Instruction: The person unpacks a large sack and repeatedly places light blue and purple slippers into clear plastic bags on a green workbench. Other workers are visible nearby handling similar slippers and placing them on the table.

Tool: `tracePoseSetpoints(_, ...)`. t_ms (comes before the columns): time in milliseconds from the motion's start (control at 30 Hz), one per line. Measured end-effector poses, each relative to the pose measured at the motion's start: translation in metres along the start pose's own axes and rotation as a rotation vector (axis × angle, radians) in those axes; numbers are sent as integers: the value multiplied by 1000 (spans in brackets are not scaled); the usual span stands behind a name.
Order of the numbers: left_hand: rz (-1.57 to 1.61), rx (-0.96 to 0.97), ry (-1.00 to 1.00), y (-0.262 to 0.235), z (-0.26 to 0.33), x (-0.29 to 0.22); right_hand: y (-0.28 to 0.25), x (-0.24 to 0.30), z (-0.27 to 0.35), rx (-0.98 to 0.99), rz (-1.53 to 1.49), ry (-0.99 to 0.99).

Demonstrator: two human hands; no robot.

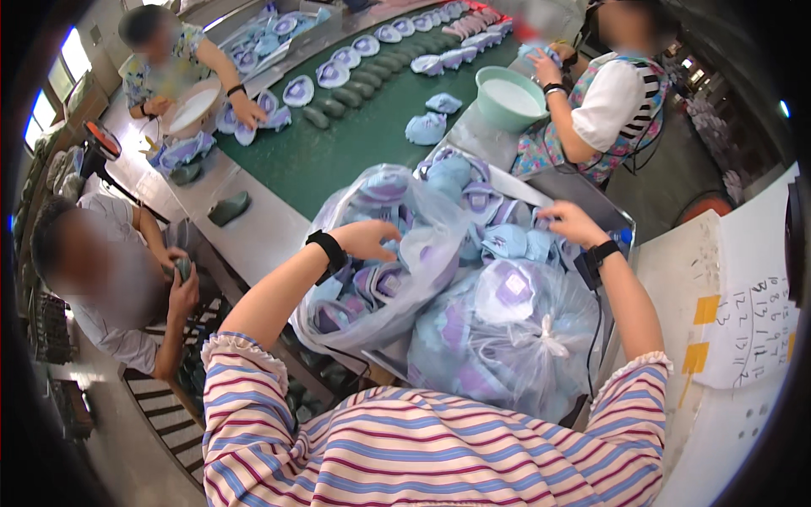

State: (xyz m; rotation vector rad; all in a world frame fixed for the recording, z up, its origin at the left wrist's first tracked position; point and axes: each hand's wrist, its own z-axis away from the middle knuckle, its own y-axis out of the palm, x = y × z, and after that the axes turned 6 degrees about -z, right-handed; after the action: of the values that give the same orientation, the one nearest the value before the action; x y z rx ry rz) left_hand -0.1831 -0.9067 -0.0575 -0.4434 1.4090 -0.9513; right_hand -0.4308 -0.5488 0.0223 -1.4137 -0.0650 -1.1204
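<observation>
My left hand (369, 241) reaches over an open clear plastic bag (317, 262) full of blue and purple fabric shoe uppers (384, 283). Its fingers are curled inward among bag and fabric, and what they grip is hard to make out. On the right, my right hand (574, 224) has its fingers bent down at the edge of a loose pile of light blue shoe uppers (505, 241), pinching one there. A second clear bag (553, 338), knotted at the top and packed with the same uppers, lies nearest my body.
Beyond the pile, a green conveyor belt (283, 165) carries rows of dark green shoe lasts (363, 89) and purple-white uppers (332, 73). Three people work around it. A mint basin (511, 97) stands at right, a wooden chair (169, 422) at lower left, and a marked white board (743, 296) at far right.
</observation>
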Motion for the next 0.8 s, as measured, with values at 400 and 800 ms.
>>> tracePoseSetpoints(400,-650,141,226,81,73,-145,217,154,-95,597,706,-311)
tracePoseSetpoints(800,-529,326,-139,67,44,-39,130,121,-84,268,-105,-221)
